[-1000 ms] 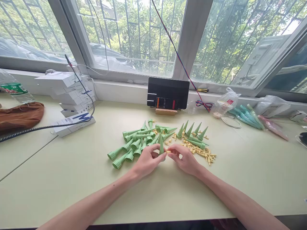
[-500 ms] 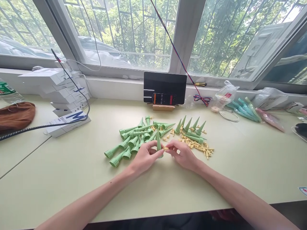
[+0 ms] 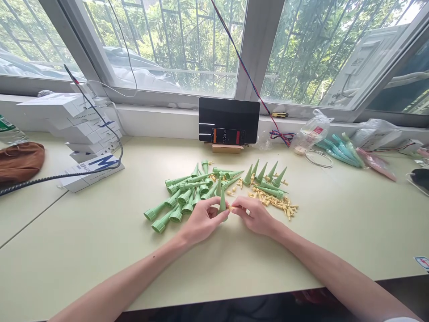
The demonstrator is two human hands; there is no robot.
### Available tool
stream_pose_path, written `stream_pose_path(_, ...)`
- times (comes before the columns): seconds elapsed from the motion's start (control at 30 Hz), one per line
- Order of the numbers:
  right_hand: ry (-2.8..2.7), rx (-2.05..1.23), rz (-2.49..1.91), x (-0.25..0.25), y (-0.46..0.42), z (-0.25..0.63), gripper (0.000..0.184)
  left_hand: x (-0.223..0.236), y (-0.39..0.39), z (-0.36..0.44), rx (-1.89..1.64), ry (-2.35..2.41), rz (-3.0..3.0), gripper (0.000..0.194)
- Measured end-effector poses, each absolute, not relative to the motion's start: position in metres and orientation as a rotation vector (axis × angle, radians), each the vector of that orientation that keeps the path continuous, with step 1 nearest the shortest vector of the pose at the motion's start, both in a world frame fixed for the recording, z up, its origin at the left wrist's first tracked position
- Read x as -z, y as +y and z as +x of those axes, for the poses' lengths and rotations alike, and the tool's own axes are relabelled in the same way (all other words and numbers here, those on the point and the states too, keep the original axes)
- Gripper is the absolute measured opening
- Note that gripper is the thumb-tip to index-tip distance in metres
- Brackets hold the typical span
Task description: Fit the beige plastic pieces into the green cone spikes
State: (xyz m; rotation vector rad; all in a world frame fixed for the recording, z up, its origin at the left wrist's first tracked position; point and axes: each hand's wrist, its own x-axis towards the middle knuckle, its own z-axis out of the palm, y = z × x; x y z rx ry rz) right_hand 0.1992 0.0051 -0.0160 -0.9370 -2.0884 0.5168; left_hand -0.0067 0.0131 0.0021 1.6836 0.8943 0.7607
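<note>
My left hand [image 3: 203,219] is closed around a green plastic plant watering spike [image 3: 222,202], held upright with its point up. My right hand [image 3: 254,215] pinches a small yellow valve [image 3: 229,207] against the side of that spike; how deep it sits there is hidden by the fingertips. Beyond my left hand lies a heap of green spikes [image 3: 185,197], many with their open caps toward me. Past my right hand several spikes [image 3: 261,172] stand upright in a group, some with yellow valves sticking out. Loose yellow valves [image 3: 283,205] are piled in front of them.
A phone [image 3: 228,136] showing a timer leans on a black tablet [image 3: 229,112] at the back. White boxes [image 3: 94,129] are stacked at the left, with a dark cable [image 3: 83,173] across them. Plastic bags [image 3: 313,134] lie at the back right, beside a white cord [image 3: 320,161].
The view has shifted slightly, so everything sits a little further left and higher. My hands stay together at the spike, and the yellow valve shows less between them now.
</note>
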Motion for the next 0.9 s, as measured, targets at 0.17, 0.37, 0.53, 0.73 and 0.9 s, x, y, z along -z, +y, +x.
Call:
stream_pose_path(0.17,-2.113,-0.520,-0.932,0.0171,0.0046,0.1998,0.023,-0.0023,0.0128,-0.0063,-0.755,0.894,1.689,0.022)
stream_pose_path(0.37,-2.134,-0.540,-0.944,0.0168,0.0046,0.1997,0.028,-0.0016,0.0129,-0.0057,-0.759,0.888,1.686,0.022)
stream_pose_path(0.53,-2.115,-0.541,-0.980,0.0162,0.0048,0.1981,0.032,-0.0031,0.0126,-0.0059,-0.762,0.893,1.689,0.024)
stream_pose_path(0.73,-1.968,-0.661,-1.016,0.0146,0.0029,0.1972,0.012,-0.0038,0.0133,-0.0043,-0.811,0.913,1.627,0.028)
stream_pose_path(0.9,-1.977,-0.638,-0.974,0.0143,0.0023,0.1976,0.009,-0.0031,0.0137,-0.0041,-0.861,0.917,1.563,0.032)
